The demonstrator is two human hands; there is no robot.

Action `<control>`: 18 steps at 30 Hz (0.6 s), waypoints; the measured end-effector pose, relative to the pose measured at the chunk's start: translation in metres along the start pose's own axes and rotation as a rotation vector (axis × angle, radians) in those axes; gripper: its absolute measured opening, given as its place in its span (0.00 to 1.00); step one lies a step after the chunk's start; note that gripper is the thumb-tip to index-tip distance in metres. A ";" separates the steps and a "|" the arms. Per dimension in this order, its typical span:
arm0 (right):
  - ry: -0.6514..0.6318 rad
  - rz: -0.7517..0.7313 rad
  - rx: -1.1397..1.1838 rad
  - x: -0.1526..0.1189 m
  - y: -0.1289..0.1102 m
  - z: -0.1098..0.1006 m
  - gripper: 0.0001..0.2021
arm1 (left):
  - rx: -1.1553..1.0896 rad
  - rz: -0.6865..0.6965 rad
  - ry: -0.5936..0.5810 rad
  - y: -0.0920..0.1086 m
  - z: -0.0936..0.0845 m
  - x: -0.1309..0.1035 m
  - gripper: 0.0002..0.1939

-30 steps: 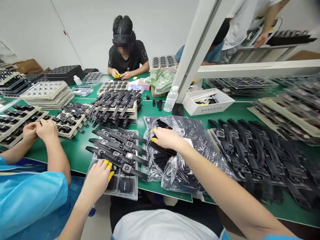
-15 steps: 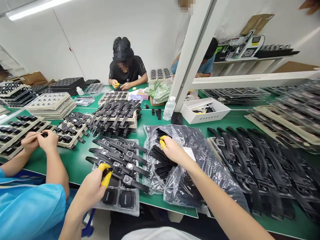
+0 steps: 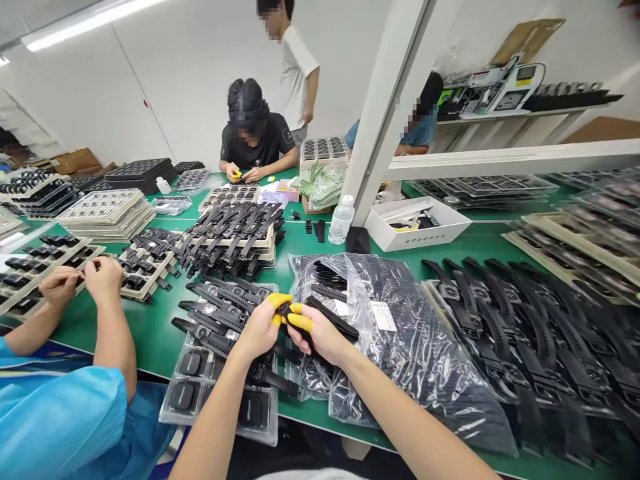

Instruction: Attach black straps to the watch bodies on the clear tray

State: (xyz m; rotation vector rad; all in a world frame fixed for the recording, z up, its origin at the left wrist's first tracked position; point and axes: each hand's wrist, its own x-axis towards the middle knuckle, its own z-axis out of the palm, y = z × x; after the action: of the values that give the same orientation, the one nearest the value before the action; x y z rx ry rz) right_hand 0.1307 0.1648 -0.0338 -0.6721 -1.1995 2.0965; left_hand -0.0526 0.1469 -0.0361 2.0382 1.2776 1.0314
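Observation:
My left hand [image 3: 263,328], with yellow finger covers, pinches a small black watch case [image 3: 285,311]. Right beside it, my right hand [image 3: 320,335], also in yellow finger covers, grips a black watch strap [image 3: 304,331] against the case. The fingers hide most of both pieces and the joint between them. Below and left of my hands, a clear plastic tray [image 3: 220,421] holds black watch cases and several strapped watches [image 3: 215,320]. Under and right of my right hand, an open clear plastic bag [image 3: 415,333] is full of black straps.
A water bottle [image 3: 342,220] and a white box [image 3: 417,223] stand behind the bag. Strapped watches [image 3: 520,333] cover a tray at the right. A co-worker's hands [image 3: 85,280] work at the left. Stacked trays [image 3: 107,213] stand farther back.
My right hand has come out of the strap bag with a strap and moved left. My left hand has moved up and right to meet it. A person in white appears at the back.

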 end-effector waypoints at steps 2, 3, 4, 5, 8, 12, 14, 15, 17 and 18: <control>-0.019 0.028 0.023 0.000 -0.002 0.000 0.16 | -0.013 -0.013 -0.006 0.002 -0.002 -0.001 0.30; -0.021 0.039 0.031 0.000 -0.003 0.000 0.16 | -0.022 -0.019 -0.011 0.002 -0.002 -0.001 0.30; -0.020 0.049 0.036 0.001 -0.003 0.000 0.16 | -0.030 -0.020 -0.016 0.003 -0.002 -0.001 0.29; -0.016 0.061 0.043 0.001 -0.004 0.001 0.15 | -0.035 -0.017 -0.024 0.003 -0.002 0.000 0.29; 0.020 0.092 0.097 0.001 -0.006 0.002 0.15 | -0.025 -0.016 -0.032 0.000 0.000 -0.001 0.29; 0.059 0.129 0.197 0.001 -0.008 0.002 0.16 | -0.003 -0.044 0.012 -0.004 0.002 -0.003 0.26; 0.055 0.139 0.231 0.002 -0.008 0.001 0.16 | -0.001 -0.043 0.023 -0.005 0.003 -0.003 0.26; 0.052 0.143 0.248 0.002 -0.007 0.001 0.17 | 0.003 -0.037 0.019 -0.005 0.003 -0.004 0.26; 0.059 0.153 0.285 0.003 -0.006 0.000 0.18 | 0.023 -0.023 0.007 -0.004 0.003 -0.004 0.26; 0.070 0.157 0.299 0.004 -0.005 0.000 0.18 | 0.040 -0.021 0.002 -0.004 0.003 -0.005 0.27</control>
State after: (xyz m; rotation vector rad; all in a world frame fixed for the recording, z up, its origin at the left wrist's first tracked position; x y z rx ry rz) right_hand 0.1292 0.1695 -0.0297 -0.7103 -0.7937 2.2994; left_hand -0.0534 0.1439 -0.0421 2.0492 1.3286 1.0061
